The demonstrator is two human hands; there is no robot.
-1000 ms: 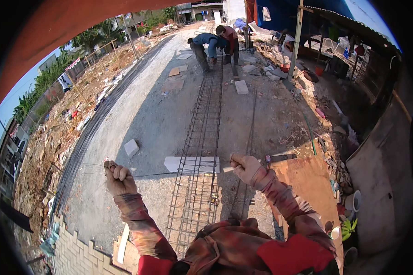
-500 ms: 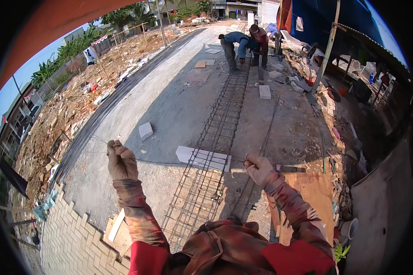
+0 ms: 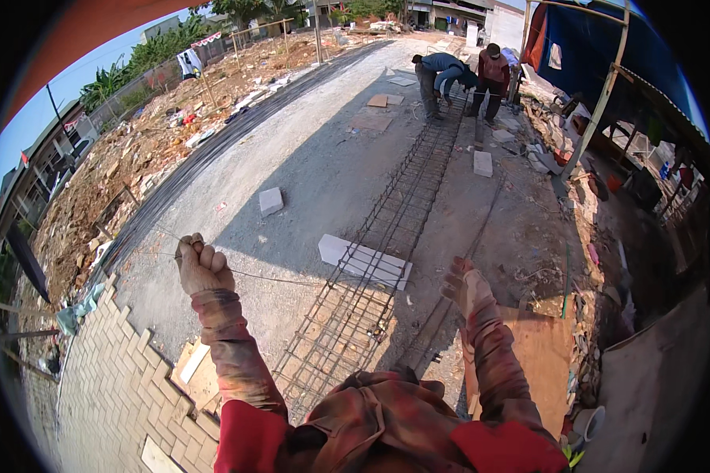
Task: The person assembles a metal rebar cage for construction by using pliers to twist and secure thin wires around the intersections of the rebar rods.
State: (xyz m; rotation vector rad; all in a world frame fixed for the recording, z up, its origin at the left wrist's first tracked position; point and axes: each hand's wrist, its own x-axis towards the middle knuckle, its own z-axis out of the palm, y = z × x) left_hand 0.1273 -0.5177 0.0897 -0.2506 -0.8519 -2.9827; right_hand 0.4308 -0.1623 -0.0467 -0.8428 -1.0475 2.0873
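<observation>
My left hand [image 3: 203, 266] is closed in a fist around a thin dark wire [image 3: 276, 279]. Thin strands stick out on its left side, and the rest runs right toward a long rebar cage [image 3: 353, 296]. My right hand [image 3: 467, 282] is held up to the right of the cage, fingers spread, with nothing seen in it. The cage lies along the ground from just in front of me toward the far end. Under its near part rests a long white block [image 3: 367, 262].
Two co-workers [image 3: 442, 79] [image 3: 492, 79] bend over the cage's far end. Pale blocks [image 3: 270, 202] [image 3: 483, 164] lie on the gravel. Pavers [image 3: 126, 366] cover the near left, and a plywood sheet [image 3: 532, 363] lies near right. Rubble and a wooden post [image 3: 599, 110] line the right.
My right hand has let go of the wire's end and opened, moving slightly right. My left hand still grips the wire. The whole scene has shifted rightward in view.
</observation>
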